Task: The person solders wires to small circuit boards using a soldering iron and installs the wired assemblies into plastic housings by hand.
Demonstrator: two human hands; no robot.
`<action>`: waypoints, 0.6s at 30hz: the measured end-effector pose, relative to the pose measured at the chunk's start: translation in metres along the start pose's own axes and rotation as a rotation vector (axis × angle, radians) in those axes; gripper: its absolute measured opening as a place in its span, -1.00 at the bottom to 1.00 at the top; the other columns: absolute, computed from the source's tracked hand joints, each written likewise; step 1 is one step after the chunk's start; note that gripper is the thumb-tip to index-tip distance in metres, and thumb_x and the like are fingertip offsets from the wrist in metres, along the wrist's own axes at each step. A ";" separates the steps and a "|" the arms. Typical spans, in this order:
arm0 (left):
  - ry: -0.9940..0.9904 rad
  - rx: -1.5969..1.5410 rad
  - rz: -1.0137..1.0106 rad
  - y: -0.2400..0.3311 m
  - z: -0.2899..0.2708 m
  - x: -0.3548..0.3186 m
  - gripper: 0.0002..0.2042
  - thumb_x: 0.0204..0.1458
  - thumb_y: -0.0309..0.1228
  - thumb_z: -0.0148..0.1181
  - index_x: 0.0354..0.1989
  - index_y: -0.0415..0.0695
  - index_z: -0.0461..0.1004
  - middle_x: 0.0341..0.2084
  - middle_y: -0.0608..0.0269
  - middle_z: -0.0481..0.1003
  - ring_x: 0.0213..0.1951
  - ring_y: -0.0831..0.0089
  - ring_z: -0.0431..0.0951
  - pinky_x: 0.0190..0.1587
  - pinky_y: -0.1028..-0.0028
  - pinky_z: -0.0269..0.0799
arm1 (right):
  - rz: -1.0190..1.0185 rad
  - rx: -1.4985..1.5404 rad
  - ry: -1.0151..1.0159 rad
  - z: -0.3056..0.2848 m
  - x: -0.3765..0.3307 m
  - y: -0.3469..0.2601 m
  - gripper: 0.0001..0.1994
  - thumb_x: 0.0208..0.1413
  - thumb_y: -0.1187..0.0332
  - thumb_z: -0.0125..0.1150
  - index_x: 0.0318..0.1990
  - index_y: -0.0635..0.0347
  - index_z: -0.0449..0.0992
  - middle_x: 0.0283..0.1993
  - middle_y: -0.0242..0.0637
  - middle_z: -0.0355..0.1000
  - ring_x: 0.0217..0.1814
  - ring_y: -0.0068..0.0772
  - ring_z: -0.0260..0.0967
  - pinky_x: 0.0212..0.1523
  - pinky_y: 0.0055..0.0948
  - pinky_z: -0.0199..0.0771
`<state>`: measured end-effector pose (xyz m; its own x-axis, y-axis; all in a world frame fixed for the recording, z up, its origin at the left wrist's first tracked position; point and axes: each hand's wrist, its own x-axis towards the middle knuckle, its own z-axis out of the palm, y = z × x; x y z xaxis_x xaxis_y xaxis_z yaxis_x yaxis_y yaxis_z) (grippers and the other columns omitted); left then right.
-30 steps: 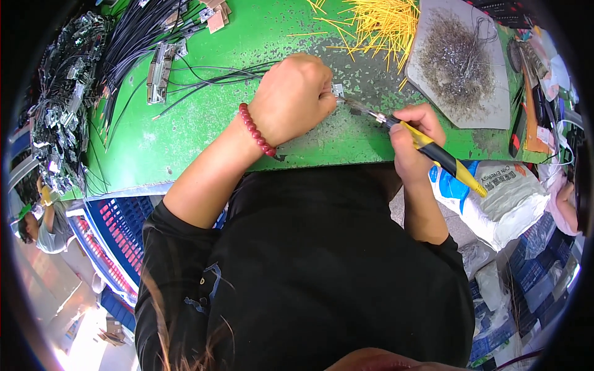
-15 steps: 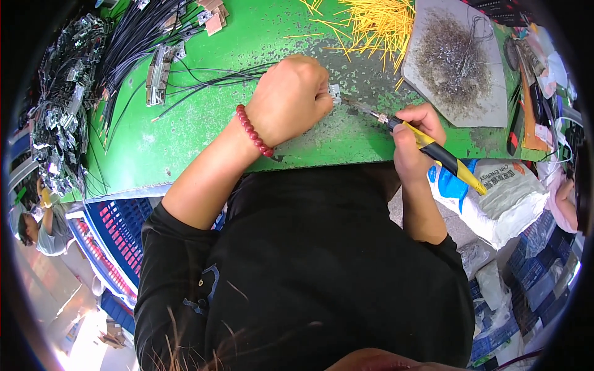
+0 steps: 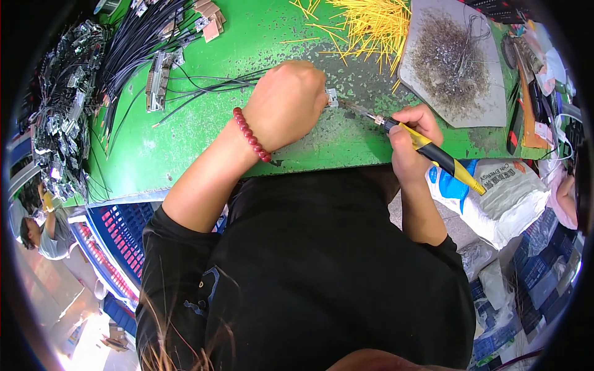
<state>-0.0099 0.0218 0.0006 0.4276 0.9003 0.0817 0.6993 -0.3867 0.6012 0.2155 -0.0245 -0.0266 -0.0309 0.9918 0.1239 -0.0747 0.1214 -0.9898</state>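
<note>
Head view: I look down through a bending fisheye at a green workbench (image 3: 204, 133), its painted surface scuffed and flaking.
Left hand: I see the left hand (image 3: 288, 102) curled like a fist, back upward; its fingertips are hidden, so I cannot tell what it grips.
Bracelet: round, glossy dark-red beads (image 3: 249, 133) circle that wrist.
Silver piece: a small, shiny metal piece (image 3: 332, 97) sits right at the left hand's thumb side.
Right hand: the right hand (image 3: 416, 139) closes round a soldering iron (image 3: 445, 159), a smooth yellow-and-black handle with a slim metal shaft, its tip near the silver piece.
Cables: thin, flexible black cables (image 3: 213, 86) run toward the left hand, near a long, slotted metal block (image 3: 157, 81).
Yellow strands: thin, straight yellow strands (image 3: 371, 28) fan out loosely beyond the hands.
Grey board: a flat, angular grey board (image 3: 417, 89) carries gritty dark crumbs (image 3: 455, 68).
</note>
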 end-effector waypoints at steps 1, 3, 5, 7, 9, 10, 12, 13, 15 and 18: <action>-0.022 0.030 -0.012 0.001 -0.001 0.001 -0.88 -0.10 -0.50 0.17 -0.57 -0.31 0.45 -0.54 -0.03 0.46 -0.38 0.00 0.49 -0.28 0.18 0.41 | -0.016 -0.012 -0.004 0.000 0.001 0.001 -0.89 -0.04 0.57 0.18 -0.34 0.28 0.40 -0.45 -0.50 0.29 -0.48 -0.78 0.15 -0.47 -0.67 0.14; -0.037 0.050 -0.006 -0.001 -0.002 0.004 -0.87 -0.10 -0.50 0.17 -0.57 -0.31 0.44 -0.55 -0.04 0.46 -0.39 -0.01 0.48 -0.29 0.17 0.41 | -0.019 -0.029 -0.006 0.001 0.002 -0.001 -0.89 -0.05 0.57 0.18 -0.35 0.28 0.40 -0.45 -0.50 0.29 -0.49 -0.78 0.15 -0.48 -0.67 0.14; -0.050 0.070 0.002 -0.002 -0.003 0.005 -0.87 -0.10 -0.50 0.16 -0.58 -0.31 0.44 -0.56 -0.05 0.45 -0.39 -0.02 0.48 -0.30 0.16 0.40 | -0.024 -0.048 -0.008 0.002 0.003 -0.001 -0.89 -0.05 0.57 0.18 -0.35 0.28 0.40 -0.46 -0.50 0.29 -0.49 -0.78 0.15 -0.48 -0.67 0.14; -0.067 0.048 -0.018 -0.002 -0.003 0.007 -0.87 -0.11 -0.49 0.17 -0.58 -0.31 0.45 -0.56 -0.06 0.45 -0.40 -0.03 0.48 -0.31 0.16 0.40 | -0.002 -0.038 -0.006 0.003 0.003 -0.002 -0.89 -0.05 0.58 0.19 -0.35 0.27 0.40 -0.47 -0.51 0.29 -0.49 -0.79 0.15 -0.48 -0.67 0.14; -0.063 0.037 -0.012 -0.002 -0.002 0.007 -0.87 -0.11 -0.49 0.17 -0.58 -0.31 0.45 -0.56 -0.06 0.44 -0.41 -0.03 0.48 -0.31 0.16 0.40 | 0.007 -0.045 -0.007 0.005 0.003 -0.004 -0.88 -0.06 0.58 0.19 -0.34 0.27 0.40 -0.47 -0.51 0.30 -0.49 -0.79 0.16 -0.49 -0.68 0.14; -0.057 0.026 -0.007 -0.003 -0.002 0.007 -0.87 -0.11 -0.49 0.17 -0.59 -0.31 0.45 -0.57 -0.05 0.44 -0.42 -0.03 0.48 -0.32 0.16 0.40 | 0.015 -0.052 -0.011 0.005 0.002 -0.004 -0.88 -0.06 0.59 0.20 -0.34 0.27 0.40 -0.47 -0.51 0.30 -0.49 -0.79 0.16 -0.49 -0.68 0.14; -0.050 0.016 -0.009 -0.003 -0.002 0.005 -0.87 -0.11 -0.50 0.17 -0.59 -0.31 0.45 -0.57 -0.05 0.44 -0.42 -0.02 0.48 -0.32 0.16 0.40 | 0.016 -0.046 -0.018 0.006 0.003 -0.004 -0.88 -0.06 0.59 0.20 -0.34 0.27 0.40 -0.47 -0.51 0.30 -0.49 -0.80 0.16 -0.49 -0.68 0.14; -0.045 0.005 -0.010 -0.003 -0.003 0.005 -0.87 -0.11 -0.50 0.17 -0.60 -0.31 0.45 -0.57 -0.05 0.44 -0.42 -0.02 0.48 -0.32 0.17 0.40 | 0.019 -0.042 -0.023 0.006 0.003 -0.004 -0.87 -0.06 0.59 0.20 -0.34 0.27 0.40 -0.48 -0.51 0.31 -0.49 -0.80 0.16 -0.50 -0.68 0.14; -0.044 0.002 -0.015 -0.002 -0.002 0.004 -0.87 -0.11 -0.50 0.17 -0.60 -0.31 0.44 -0.57 -0.04 0.44 -0.42 -0.01 0.48 -0.32 0.17 0.40 | 0.009 -0.061 -0.029 0.005 0.003 -0.003 -0.88 -0.05 0.58 0.21 -0.34 0.27 0.40 -0.48 -0.52 0.30 -0.50 -0.80 0.16 -0.50 -0.68 0.14; -0.043 -0.011 -0.021 -0.002 -0.001 0.004 -0.87 -0.12 -0.50 0.18 -0.60 -0.30 0.44 -0.58 -0.04 0.44 -0.43 -0.01 0.48 -0.33 0.17 0.40 | 0.006 -0.081 -0.044 0.004 0.002 -0.003 -0.87 -0.04 0.56 0.22 -0.34 0.26 0.40 -0.50 -0.53 0.30 -0.51 -0.81 0.15 -0.51 -0.68 0.14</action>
<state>-0.0107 0.0263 0.0006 0.4371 0.8987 0.0345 0.7025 -0.3651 0.6109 0.2114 -0.0227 -0.0227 -0.0747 0.9900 0.1193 0.0062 0.1201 -0.9927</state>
